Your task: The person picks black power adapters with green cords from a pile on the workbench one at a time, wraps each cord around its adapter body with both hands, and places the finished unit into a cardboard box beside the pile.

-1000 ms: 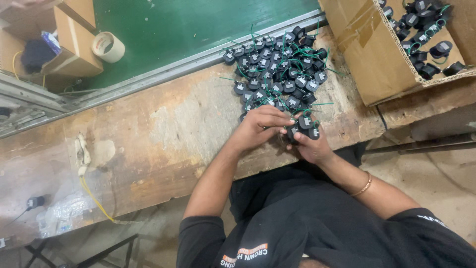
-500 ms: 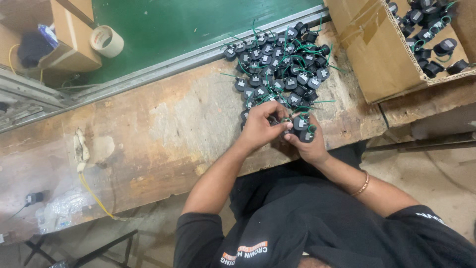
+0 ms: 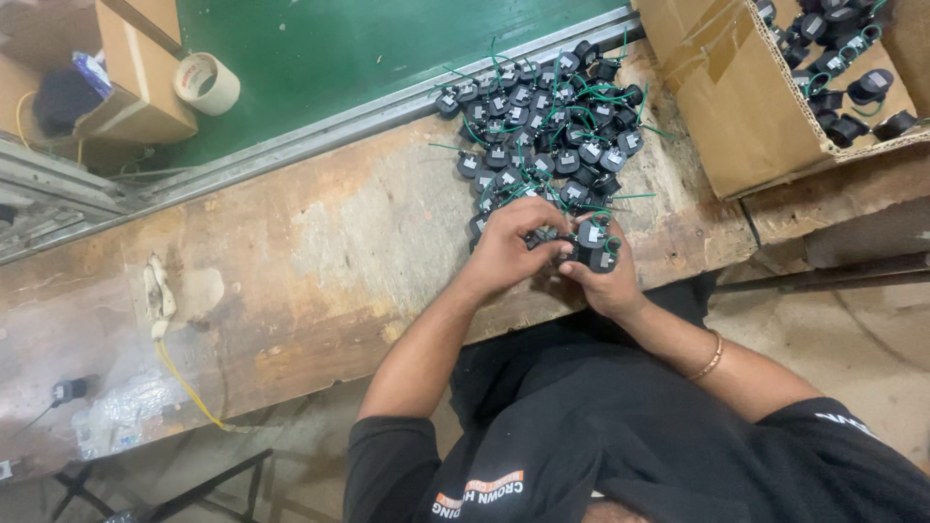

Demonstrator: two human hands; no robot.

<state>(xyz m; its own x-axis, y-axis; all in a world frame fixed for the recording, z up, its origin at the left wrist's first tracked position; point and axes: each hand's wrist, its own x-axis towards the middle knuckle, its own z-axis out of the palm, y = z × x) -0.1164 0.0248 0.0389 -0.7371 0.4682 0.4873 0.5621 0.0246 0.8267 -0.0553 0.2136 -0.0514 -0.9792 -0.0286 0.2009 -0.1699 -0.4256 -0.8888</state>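
Compared with a second ago, I see both hands drawn back from the edge of the pile toward my body, and the cluster of small black parts they grip now sits clear of the heap instead of against it. I judge that as a few pieces pulled free and brought in close for handling.

My left hand (image 3: pixel 509 247) is curled shut around one small black component (image 3: pixel 544 238), fingers folded over it so most of it is hidden. My right hand (image 3: pixel 608 276) clamps two or three more black components with pale labels (image 3: pixel 593 242), thumb pressing on top. The two hands touch at the fingertips, with the parts between them.

The held pieces lie just beside the near edge of the pile of black components with green wires (image 3: pixel 542 126), which spreads across the worn wooden bench (image 3: pixel 291 252). Further right, an open cardboard box (image 3: pixel 736 107) holds more of the same parts. A roll of tape (image 3: pixel 205 83) sits well apart on the green surface (image 3: pixel 368 48)
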